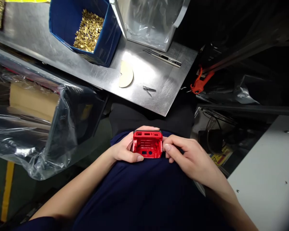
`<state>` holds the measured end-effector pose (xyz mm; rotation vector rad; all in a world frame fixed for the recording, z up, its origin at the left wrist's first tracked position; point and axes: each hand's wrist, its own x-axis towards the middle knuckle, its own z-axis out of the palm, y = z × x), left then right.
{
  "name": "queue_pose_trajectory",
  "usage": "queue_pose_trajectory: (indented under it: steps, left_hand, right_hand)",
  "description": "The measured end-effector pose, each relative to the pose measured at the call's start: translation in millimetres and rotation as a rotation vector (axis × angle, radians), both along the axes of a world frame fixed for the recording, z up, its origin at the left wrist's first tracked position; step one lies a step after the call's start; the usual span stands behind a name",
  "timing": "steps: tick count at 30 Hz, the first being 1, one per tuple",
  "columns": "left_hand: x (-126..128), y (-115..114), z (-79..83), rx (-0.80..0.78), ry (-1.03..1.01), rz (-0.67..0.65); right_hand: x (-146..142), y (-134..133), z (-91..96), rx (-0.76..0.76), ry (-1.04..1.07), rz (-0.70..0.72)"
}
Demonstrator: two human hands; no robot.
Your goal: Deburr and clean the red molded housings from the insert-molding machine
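A red plastic housing (147, 134) with a hollow inside and several slots and holes is held close to my body. My left hand (126, 149) grips it from the left, with the thumb along the lower edge and fingers behind the top. At the housing's right edge is my right hand (183, 154), its thumb and forefinger drawn together. Whether that pinch has hold of the edge or of some small piece is hidden. On the metal table (156, 102) beyond lie small nippers (149, 89) and a half-round cream-coloured disc (126, 74).
A blue bin (103, 48) of small brass pieces (89, 30) stands on the table beside a plastic-lined grey container (146, 41). A slim cutter-like tool (162, 57) lies near it. An orange-handled tool (201, 82) hangs at right. Left is a plastic-draped crate (62, 118).
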<state>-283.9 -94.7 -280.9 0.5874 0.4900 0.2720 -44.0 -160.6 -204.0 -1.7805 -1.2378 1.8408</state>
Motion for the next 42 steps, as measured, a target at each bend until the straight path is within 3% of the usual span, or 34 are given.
queue_pose_trajectory:
  steps: [12, 23, 28, 34, 42]
  left_hand:
    - [-2.0, 0.0, -3.8, 0.096, 0.027, -0.017]
    - [-7.0, -2.1, 4.5, 0.206, 0.035, -0.044]
    - [-9.1, -0.2, 7.5, 0.300, 0.010, -0.074]
    - [-9.7, 0.4, 7.1, 0.323, 0.008, -0.081]
    - [-9.1, -2.1, 1.3, 0.288, -0.047, -0.057]
  right_hand:
    - [4.4, 9.6, 1.7, 0.110, 0.025, 0.123]
    - [-5.4, -0.5, -4.5, -0.120, 0.114, 0.009]
    - [-5.3, -2.7, -4.0, -0.244, 0.303, -0.080]
    - [-6.2, -3.6, -1.9, -0.249, 0.263, -0.072]
    - [-2.1, 0.8, -4.1, -0.307, 0.360, -0.073]
